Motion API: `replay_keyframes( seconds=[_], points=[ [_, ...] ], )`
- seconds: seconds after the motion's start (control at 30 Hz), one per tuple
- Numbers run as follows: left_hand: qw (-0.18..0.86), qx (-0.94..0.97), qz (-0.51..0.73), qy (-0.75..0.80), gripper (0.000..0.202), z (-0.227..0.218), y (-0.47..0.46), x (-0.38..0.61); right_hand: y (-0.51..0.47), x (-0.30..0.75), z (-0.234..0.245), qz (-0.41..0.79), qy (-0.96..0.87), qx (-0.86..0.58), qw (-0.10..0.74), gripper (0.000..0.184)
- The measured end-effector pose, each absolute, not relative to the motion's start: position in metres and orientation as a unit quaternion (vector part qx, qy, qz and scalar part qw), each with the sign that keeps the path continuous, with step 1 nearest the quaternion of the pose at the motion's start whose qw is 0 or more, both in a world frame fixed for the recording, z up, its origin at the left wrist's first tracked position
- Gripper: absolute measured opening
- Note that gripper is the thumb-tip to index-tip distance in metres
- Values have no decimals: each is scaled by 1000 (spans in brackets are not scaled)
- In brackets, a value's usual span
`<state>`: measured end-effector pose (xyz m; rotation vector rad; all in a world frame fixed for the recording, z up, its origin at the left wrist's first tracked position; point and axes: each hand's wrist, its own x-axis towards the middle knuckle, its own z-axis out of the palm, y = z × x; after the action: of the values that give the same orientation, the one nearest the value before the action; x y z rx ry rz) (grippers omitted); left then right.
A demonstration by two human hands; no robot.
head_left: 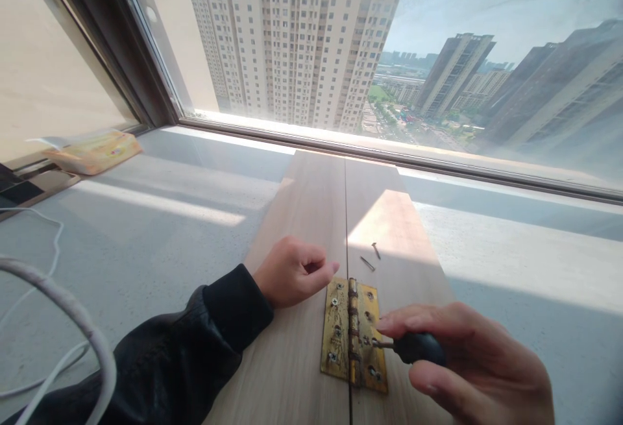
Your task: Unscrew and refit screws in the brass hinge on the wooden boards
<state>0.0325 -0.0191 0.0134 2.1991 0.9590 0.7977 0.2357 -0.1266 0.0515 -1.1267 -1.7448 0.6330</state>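
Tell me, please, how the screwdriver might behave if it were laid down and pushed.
The screwdriver would probably roll, since its handle looks rounded. It may curve as it rolls, the shaft being far thinner. That shaft looks metallic, so it is likely stiff.

The right hand [481, 366] pinches a short screwdriver with a rounded black handle [419, 348], its metal shaft aimed at the right leaf of a worn, brass-coloured rectangular metal hinge [354, 331]. That hinge spans the seam between two pale, wood-grained flat boards [302, 217]. The left hand [292, 274], its fingers curled in, is over the left board near the hinge's top edge. Two small, slim metal screws [367, 263] lie on the right board, partly sunlit, beneath a wide dark-framed glass window [292, 55]
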Motion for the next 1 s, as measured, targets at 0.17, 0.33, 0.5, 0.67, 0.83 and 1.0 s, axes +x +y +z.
replay_keyframes(
  seconds=[0.17,0.33,0.5,0.67,0.83,1.0],
  points=[
    [298,831,303,360,40,14,-18,33,-133,230,52,185,-759,-438,444,35],
    [299,830,306,358,41,14,-19,33,-128,233,60,234,-765,-423,425,36],
    [303,828,306,358,40,14,-20,33,-115,245,63,266,-810,-355,384,33],
    [310,826,304,359,40,16,-19,33,-104,257,67,301,-804,-370,355,15],
    [311,826,305,358,40,16,-20,33,-106,257,78,181,-850,-377,322,22],
    [308,826,306,359,41,16,-19,33,-123,251,80,54,-835,-499,226,2]
  ],
)
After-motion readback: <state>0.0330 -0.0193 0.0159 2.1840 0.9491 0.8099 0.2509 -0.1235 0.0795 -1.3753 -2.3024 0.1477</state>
